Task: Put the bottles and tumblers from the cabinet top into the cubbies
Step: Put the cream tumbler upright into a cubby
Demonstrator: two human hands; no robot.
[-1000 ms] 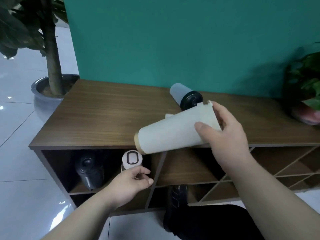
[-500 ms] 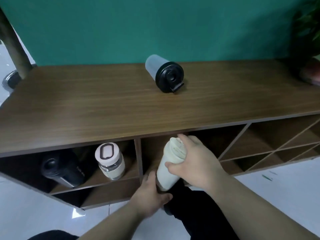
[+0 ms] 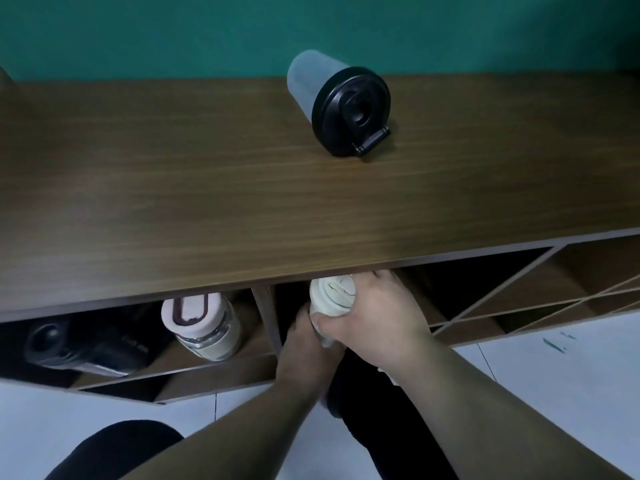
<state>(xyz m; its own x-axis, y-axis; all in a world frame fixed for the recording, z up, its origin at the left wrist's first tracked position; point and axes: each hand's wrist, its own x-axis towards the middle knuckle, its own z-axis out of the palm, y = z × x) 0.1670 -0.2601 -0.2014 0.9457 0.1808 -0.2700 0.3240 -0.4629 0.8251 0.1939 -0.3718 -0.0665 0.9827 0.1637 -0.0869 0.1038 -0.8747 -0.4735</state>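
Head camera looks down over the wooden cabinet top (image 3: 207,202), where a frosted shaker with a black lid (image 3: 341,105) lies on its side. Below the front edge, the right hand (image 3: 377,320) curls its fingers round a cream tumbler (image 3: 332,294) at the mouth of the middle cubby, while the left hand (image 3: 304,344) cups the tumbler's base. In the left cubby sit a glass bottle with a white lid (image 3: 202,320) and a black bottle (image 3: 79,344).
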